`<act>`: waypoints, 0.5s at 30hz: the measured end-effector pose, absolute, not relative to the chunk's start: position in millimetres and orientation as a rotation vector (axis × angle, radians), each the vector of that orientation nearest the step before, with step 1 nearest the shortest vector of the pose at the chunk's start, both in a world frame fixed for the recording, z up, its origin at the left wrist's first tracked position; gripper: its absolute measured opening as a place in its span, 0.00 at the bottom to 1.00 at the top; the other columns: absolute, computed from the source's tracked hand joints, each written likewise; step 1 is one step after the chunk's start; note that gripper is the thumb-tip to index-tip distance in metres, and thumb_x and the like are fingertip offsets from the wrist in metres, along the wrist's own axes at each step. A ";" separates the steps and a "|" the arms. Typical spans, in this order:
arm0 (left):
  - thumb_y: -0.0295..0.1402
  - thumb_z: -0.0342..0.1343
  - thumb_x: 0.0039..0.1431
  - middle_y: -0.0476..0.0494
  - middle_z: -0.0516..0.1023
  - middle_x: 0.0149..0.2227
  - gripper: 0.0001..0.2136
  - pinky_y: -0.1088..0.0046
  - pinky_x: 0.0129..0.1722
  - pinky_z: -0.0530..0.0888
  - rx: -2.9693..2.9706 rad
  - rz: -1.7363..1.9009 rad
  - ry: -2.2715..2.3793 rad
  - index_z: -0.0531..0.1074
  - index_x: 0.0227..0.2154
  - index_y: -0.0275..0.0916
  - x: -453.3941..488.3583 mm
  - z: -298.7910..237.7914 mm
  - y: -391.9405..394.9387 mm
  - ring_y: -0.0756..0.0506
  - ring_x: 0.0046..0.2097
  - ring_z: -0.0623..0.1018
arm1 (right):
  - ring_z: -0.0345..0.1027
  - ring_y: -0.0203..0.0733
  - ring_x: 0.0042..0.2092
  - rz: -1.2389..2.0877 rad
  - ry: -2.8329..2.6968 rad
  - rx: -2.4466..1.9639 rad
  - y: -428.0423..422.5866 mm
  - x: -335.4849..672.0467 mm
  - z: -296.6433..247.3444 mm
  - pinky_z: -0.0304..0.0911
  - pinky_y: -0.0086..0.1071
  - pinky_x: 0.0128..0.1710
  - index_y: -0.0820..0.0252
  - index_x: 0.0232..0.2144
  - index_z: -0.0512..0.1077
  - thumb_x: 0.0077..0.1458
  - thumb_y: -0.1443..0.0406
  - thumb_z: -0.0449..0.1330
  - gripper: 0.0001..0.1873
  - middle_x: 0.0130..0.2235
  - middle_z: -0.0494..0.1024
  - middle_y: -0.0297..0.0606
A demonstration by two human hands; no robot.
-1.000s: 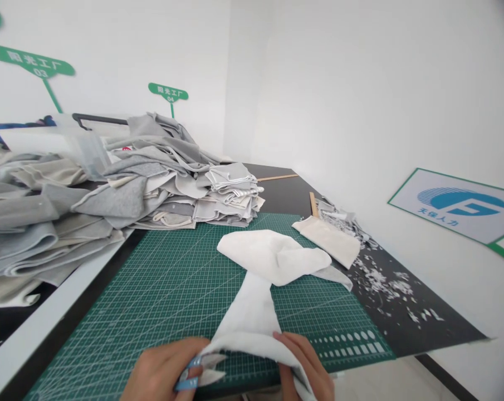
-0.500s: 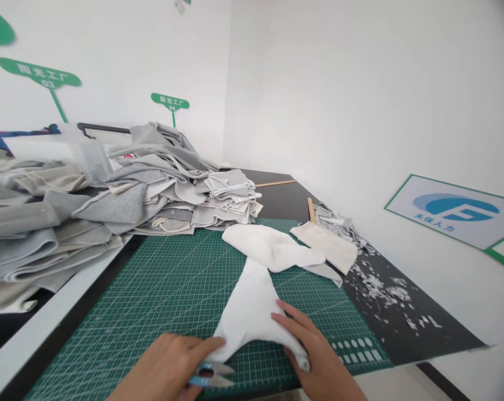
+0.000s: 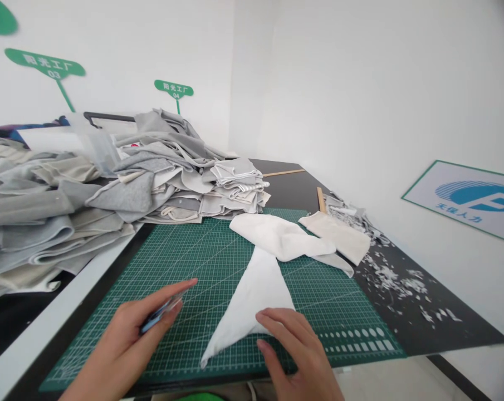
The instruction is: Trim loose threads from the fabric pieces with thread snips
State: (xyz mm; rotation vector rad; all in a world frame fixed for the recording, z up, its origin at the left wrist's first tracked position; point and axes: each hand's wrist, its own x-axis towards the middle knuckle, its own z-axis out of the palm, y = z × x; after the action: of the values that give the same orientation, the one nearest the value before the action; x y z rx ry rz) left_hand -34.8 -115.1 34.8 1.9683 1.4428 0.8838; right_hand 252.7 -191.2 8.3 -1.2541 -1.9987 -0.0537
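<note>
Cutting mat (image 3: 339, 301) carries white fabric (image 3: 247, 306) at 12 o'clock. Left hand (image 3: 120, 340) pinches snips (image 3: 158, 314), fingers pressed together; right hand (image 3: 299, 356) touches the fabric, fingers spread.

Ahead of me two white walls (image 3: 339, 94) meet in a corner, green leaf-shaped signs (image 3: 174, 89) marked 03 and 04 on the left one, blue-and-white logo board (image 3: 464, 197) on the right, black desk (image 3: 287, 186) alongside, pale floor (image 3: 385, 379) below.

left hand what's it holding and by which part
The left hand holds small blue-handled snips by the blue handle, curled in its fingers.
</note>
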 end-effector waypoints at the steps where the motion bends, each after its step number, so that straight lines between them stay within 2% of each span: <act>1: 0.51 0.50 0.66 0.49 0.82 0.45 0.20 0.70 0.48 0.76 1.953 0.850 1.437 0.75 0.54 0.51 -34.4 36.9 -114.3 0.39 0.51 0.78 | 0.72 0.46 0.49 -0.032 -2.000 -1.262 -185.8 245.3 6.7 0.72 0.40 0.49 0.57 0.54 0.70 0.60 0.73 0.57 0.20 0.49 0.78 0.41; 3: 0.51 0.47 0.68 0.50 0.80 0.50 0.21 0.68 0.53 0.72 1.925 0.784 1.430 0.73 0.57 0.51 -33.9 41.7 -111.9 0.39 0.55 0.76 | 0.71 0.48 0.48 0.057 -2.010 -1.289 -176.1 233.4 3.8 0.70 0.45 0.48 0.57 0.52 0.70 0.58 0.75 0.59 0.20 0.48 0.77 0.41; 4: 0.51 0.46 0.68 0.50 0.79 0.50 0.22 0.69 0.52 0.72 1.918 0.767 1.429 0.71 0.58 0.51 -33.3 44.7 -110.1 0.39 0.54 0.76 | 0.70 0.49 0.48 0.123 -2.026 -1.302 -172.1 228.7 2.5 0.69 0.46 0.48 0.56 0.51 0.70 0.56 0.75 0.61 0.21 0.48 0.77 0.39; 7: 0.52 0.46 0.69 0.49 0.79 0.39 0.24 0.72 0.39 0.71 1.942 0.725 1.406 0.66 0.62 0.49 -27.6 56.4 -101.8 0.43 0.41 0.77 | 0.68 0.48 0.47 0.339 -2.118 -1.305 -163.4 220.0 -0.6 0.66 0.45 0.48 0.52 0.46 0.72 0.53 0.73 0.68 0.20 0.46 0.75 0.35; 9: 0.52 0.46 0.69 0.52 0.73 0.30 0.25 0.73 0.31 0.66 1.997 0.688 1.372 0.62 0.63 0.48 -20.0 64.8 -94.7 0.46 0.31 0.72 | 0.67 0.46 0.48 0.429 -2.168 -1.277 -160.5 218.6 -1.8 0.64 0.44 0.48 0.51 0.45 0.73 0.54 0.70 0.69 0.18 0.45 0.74 0.33; 11: 0.52 0.46 0.69 0.55 0.67 0.26 0.25 0.74 0.27 0.62 2.068 0.644 1.334 0.61 0.64 0.48 -10.3 71.3 -86.9 0.48 0.26 0.67 | 0.66 0.45 0.49 0.466 -2.190 -1.245 -159.4 220.1 -3.3 0.62 0.42 0.50 0.49 0.45 0.73 0.55 0.68 0.69 0.16 0.45 0.73 0.32; 13: 0.51 0.45 0.70 0.55 0.66 0.25 0.23 0.73 0.28 0.62 2.150 0.590 1.292 0.62 0.63 0.49 0.2 74.4 -78.3 0.48 0.27 0.67 | 0.65 0.45 0.50 0.471 -2.202 -1.209 -159.6 222.5 -6.3 0.62 0.41 0.51 0.49 0.47 0.72 0.57 0.68 0.67 0.16 0.47 0.73 0.33; 15: 0.49 0.44 0.71 0.53 0.72 0.29 0.20 0.72 0.34 0.65 2.223 0.536 1.240 0.65 0.61 0.52 10.0 74.0 -68.6 0.46 0.33 0.72 | 0.65 0.45 0.49 0.441 -2.211 -1.176 -160.1 224.2 -11.3 0.62 0.41 0.50 0.51 0.48 0.72 0.58 0.70 0.65 0.16 0.47 0.73 0.35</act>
State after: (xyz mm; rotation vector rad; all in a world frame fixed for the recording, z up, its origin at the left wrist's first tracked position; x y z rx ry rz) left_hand 10.0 -68.6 74.0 2.2225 1.2396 0.5362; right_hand 224.2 -160.1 -11.3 -1.1761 -2.2106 0.4406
